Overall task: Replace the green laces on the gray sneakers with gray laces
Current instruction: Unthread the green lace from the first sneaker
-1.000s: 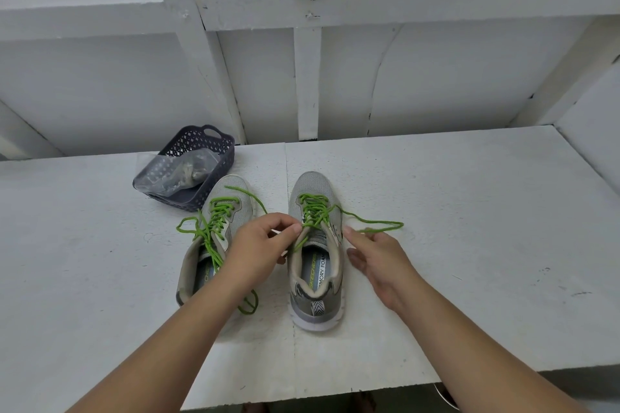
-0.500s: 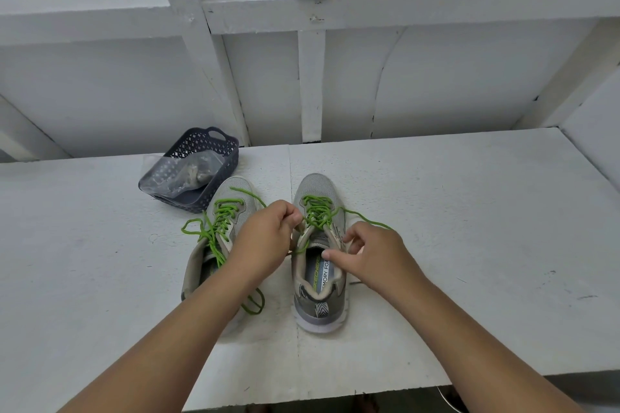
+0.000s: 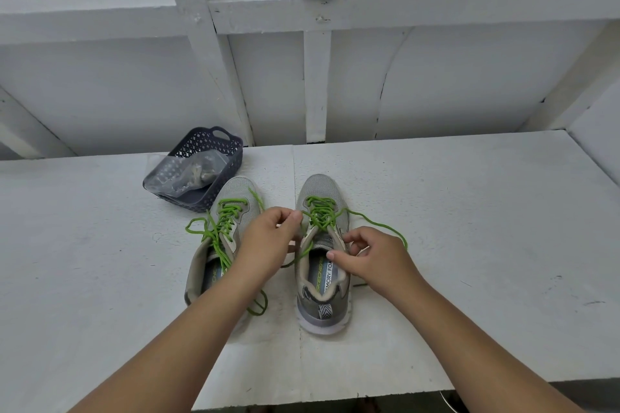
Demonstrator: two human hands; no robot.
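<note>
Unlacing the right-hand sneaker, both hands on its green lace

Working over the top eyelets, the left hand (image 3: 268,238) has its fingers curled, thumb and forefinger pinching a strand of the green lace (image 3: 322,216) at the near left edge of the lacing. The right hand (image 3: 372,258) sits just across the shoe's opening, its fingers curled too, pinching at the right collar where the other lace strand comes out; the exact strand under its fingertips is hard to make out.

From the head camera, the only view, the right-hand gray sneaker (image 3: 322,278) lies directly beneath and between the two grips, toe pointing away, heel toward the person, its insole printed with lettering. Its lace is still threaded through the far eyelets, and a loose end loops out past the right hand and curves back along that hand's far side.

Just beyond the left hand's knuckles, on its outer side, lies the left-hand gray sneaker (image 3: 214,245), partly covered by the left forearm. Its own green lace (image 3: 221,225) is threaded but untied, with loops spilling to the outer side and one end trailing by the heel.

Farther out past that shoe, touching its toe, a dark perforated basket (image 3: 231,157) holds a clear plastic bag (image 3: 181,174) with something pale inside; what it is cannot be told. Everything rests on a white tabletop (image 3: 469,228).
</note>
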